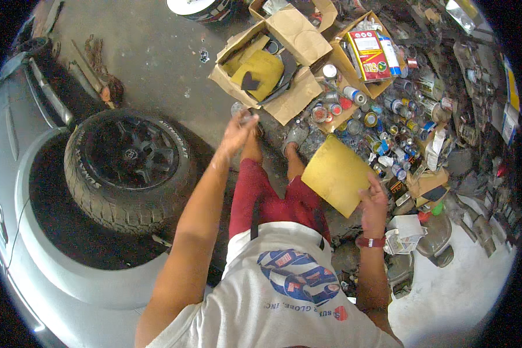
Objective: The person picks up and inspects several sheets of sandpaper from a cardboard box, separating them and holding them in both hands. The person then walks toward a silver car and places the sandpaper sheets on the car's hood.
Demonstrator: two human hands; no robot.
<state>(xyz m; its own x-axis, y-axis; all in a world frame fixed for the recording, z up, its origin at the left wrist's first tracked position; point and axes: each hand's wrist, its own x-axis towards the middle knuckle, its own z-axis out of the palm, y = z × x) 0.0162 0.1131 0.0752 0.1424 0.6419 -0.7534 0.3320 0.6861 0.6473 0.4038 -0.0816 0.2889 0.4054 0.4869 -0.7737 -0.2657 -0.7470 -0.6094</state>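
Note:
My right hand (374, 203) grips the right edge of a yellow sheet of sandpaper (337, 174), fingers over its front. The sheet hangs tilted in front of my right thigh. Further forward on the left, my left hand (238, 133) is raised above my left foot. Its fingers are loosely bent and somewhat apart, with nothing plainly in them. Just beyond it sits an open cardboard box (290, 103), its flaps folded out. Inside lie another yellow sheet (262, 74) and dark sheet pieces (287, 71).
A large off-road tyre (127, 168) lies at the left beside a silver car (98, 255). Many cans (370, 119) crowd the floor at the right, near a second box holding a red-yellow tin (368, 55). A white-topped bucket (192, 7) stands at the far edge.

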